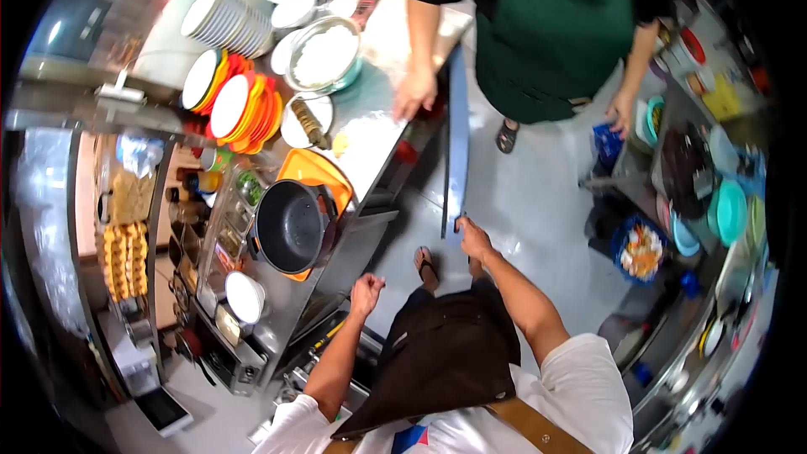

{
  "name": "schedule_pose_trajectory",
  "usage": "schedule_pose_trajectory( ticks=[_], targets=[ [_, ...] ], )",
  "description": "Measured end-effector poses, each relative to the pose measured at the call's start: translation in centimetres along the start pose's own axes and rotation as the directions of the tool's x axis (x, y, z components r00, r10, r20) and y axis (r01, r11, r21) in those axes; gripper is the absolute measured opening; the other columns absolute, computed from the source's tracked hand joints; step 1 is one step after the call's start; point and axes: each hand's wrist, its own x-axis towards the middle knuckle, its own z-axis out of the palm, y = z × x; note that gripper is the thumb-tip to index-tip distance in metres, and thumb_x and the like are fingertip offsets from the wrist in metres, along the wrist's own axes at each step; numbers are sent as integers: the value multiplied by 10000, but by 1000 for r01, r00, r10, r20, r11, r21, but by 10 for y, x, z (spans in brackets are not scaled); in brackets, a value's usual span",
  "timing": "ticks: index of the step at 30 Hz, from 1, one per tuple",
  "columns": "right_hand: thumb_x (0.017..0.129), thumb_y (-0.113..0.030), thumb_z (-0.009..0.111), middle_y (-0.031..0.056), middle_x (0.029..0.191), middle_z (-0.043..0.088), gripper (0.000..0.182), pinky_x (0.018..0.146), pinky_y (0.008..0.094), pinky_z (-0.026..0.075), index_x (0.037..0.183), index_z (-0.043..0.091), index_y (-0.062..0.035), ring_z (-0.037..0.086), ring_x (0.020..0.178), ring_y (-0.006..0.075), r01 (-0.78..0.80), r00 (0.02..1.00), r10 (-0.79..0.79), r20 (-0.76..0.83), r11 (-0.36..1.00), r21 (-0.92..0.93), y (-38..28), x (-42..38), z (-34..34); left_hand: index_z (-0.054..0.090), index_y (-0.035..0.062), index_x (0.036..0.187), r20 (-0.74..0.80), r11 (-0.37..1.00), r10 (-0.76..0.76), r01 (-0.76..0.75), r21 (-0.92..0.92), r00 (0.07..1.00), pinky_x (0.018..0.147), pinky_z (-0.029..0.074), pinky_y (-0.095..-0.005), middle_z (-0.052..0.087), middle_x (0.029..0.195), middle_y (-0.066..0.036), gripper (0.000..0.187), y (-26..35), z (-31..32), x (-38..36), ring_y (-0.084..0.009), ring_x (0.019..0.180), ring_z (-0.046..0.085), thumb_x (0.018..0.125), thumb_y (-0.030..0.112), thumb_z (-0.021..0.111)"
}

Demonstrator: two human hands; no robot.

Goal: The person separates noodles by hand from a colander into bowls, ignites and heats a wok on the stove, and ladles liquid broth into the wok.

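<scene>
My left hand (367, 294) hangs in the air beside the counter edge, below the black pot (294, 225). Its fingers are curled, with nothing visible in them. At the lower end of an open cabinet door (456, 139), my right hand (475, 237) has its fingers bent around the edge. The door stands out from under the counter (370, 147), between me and a person in a green apron (555, 42). The pot sits on an orange board (309, 170) on the counter.
Stacked plates (223, 21), orange-rimmed plates (244, 113) and a bowl of white food (324, 55) occupy the counter. A white bowl (245, 297) stands at its near end. The co-worker's hand (415, 94) rests there. On the right floor is a blue-lined bin (640, 250).
</scene>
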Motion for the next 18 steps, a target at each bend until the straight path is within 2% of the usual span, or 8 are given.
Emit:
schedule_pose_trajectory(
  ticks=[1,3,4,8,11,14,16,18],
  targets=[
    [732,34,509,195,1164,555,405,868,445,423,1098,457,-130,526,1084,392,8,1000,-8,9,1000,24,-2,-6,0,627,24,854,33,999,19,-20,28,999,694,487,-364,668,769,-121,287,4,-1,3,-260,741,647,849,311,618],
    [763,11,520,201,1167,556,381,881,440,424,1113,466,-129,523,1108,376,-46,999,47,-18,998,39,-22,-18,-6,622,26,869,40,987,126,-122,-107,991,679,480,-321,659,752,-75,245,12,-4,16,-188,715,624,846,270,635],
    [790,-23,526,197,1159,565,352,891,434,426,1121,467,-125,524,1114,369,-77,996,77,-34,997,25,-27,-16,-1,611,20,953,137,975,173,-150,-164,975,723,480,-295,661,829,-68,217,2,-4,24,-151,786,614,852,209,641],
    [769,-3,548,190,1130,582,397,906,430,429,1137,462,-125,530,1109,361,-144,987,150,-64,986,81,-48,-2,31,565,3,1089,303,981,184,-158,-111,935,831,470,-292,651,964,-102,276,-19,-23,17,-173,915,612,861,144,632],
    [774,-9,547,184,1144,576,393,910,429,430,1139,460,-127,531,1114,352,-108,988,116,-99,991,79,-67,9,45,570,-1,1090,290,976,216,-198,-90,932,829,472,-301,658,973,-110,281,-41,-39,7,-185,929,620,866,159,625],
    [754,22,523,196,1132,578,411,909,428,424,1126,459,-139,529,1112,359,-61,994,65,-93,997,46,-88,16,58,571,0,1106,278,984,175,-178,-17,944,840,472,-315,664,997,-141,303,-57,-55,-4,-224,952,632,872,187,613],
    [817,-57,493,172,1194,546,353,922,426,430,1161,457,-124,516,1145,344,-63,997,64,-50,998,17,-96,27,66,569,7,1123,261,984,165,-176,21,951,847,472,-326,663,1011,-157,319,-61,-64,-11,-249,961,635,871,199,610],
    [815,-58,499,171,1211,533,361,932,427,427,1169,455,-117,508,1156,346,-83,993,85,-78,996,28,-108,36,79,569,9,1129,232,986,161,-169,15,959,846,473,-329,664,1011,-153,324,-69,-69,-17,-250,961,635,871,201,611]
  ],
)
